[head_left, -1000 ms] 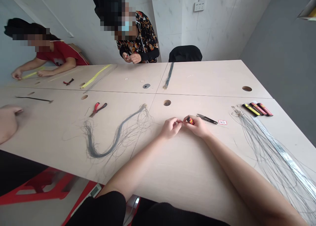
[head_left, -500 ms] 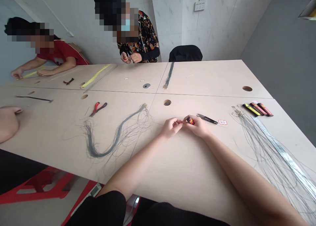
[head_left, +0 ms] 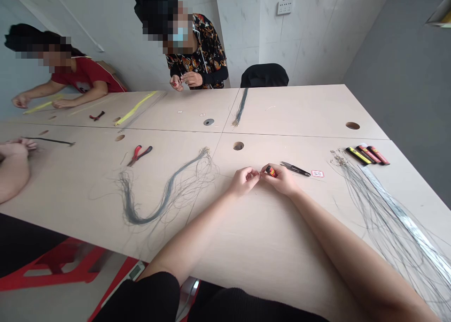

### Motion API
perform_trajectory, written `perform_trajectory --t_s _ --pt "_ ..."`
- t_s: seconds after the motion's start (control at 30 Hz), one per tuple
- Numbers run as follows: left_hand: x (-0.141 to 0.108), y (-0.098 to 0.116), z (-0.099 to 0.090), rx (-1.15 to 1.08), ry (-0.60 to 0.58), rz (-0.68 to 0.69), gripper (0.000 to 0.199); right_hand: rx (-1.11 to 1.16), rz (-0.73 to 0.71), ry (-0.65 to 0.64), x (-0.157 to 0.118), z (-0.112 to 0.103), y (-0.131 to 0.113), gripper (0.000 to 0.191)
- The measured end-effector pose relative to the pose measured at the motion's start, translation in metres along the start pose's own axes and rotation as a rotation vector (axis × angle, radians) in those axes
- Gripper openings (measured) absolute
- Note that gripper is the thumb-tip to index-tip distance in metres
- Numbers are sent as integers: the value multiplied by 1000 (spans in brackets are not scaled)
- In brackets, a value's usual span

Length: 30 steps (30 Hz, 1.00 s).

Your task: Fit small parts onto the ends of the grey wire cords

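My right hand [head_left: 280,179] is closed around a small black-and-red lighter [head_left: 271,171]. Its fingertips meet those of my left hand [head_left: 245,180], which pinches something too small to make out. Just right of my right hand lie thread snips [head_left: 296,169] with black handles, and beyond them a small red-edged white label [head_left: 317,173]. To the left, a bundle of thin grey-blue cords [head_left: 168,190] curves across the table, with little metallic ends at its far tip. Another bundle of such cords [head_left: 362,200] spreads along the right side.
Three lighters [head_left: 373,155] lie at the right beside a clear shiny strip [head_left: 398,214]. Red-and-black pliers [head_left: 139,156] rest at left on the wooden table [head_left: 282,256]. Two people work across the table; another person's arm [head_left: 14,172] reaches in from the left. A round hole [head_left: 238,146] pierces the tabletop.
My hands stay in nearly the same place with fingertips together. At the left edge, the neighbouring person's hands have moved to the near end of a dark cord.
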<state>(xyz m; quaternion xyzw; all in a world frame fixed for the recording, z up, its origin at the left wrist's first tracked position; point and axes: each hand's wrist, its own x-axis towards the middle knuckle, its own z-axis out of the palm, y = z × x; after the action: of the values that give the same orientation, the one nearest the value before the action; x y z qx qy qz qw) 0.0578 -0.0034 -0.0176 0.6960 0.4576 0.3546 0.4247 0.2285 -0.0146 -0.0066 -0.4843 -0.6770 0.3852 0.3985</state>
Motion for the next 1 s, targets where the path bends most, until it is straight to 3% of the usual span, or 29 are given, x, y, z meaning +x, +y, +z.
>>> perform_trajectory --t_s 0.33,0.8,1.0 --pt "-1 5 -2 -37 10 -36 27 -27 2 -1 -1 0 -2 17" --pt "-1 8 -4 -76 8 -58 22 -42 26 51 1 -2 4 16" --pt "-1 6 -3 -64 3 -40 24 -40 56 -7 -1 -2 -5 18"
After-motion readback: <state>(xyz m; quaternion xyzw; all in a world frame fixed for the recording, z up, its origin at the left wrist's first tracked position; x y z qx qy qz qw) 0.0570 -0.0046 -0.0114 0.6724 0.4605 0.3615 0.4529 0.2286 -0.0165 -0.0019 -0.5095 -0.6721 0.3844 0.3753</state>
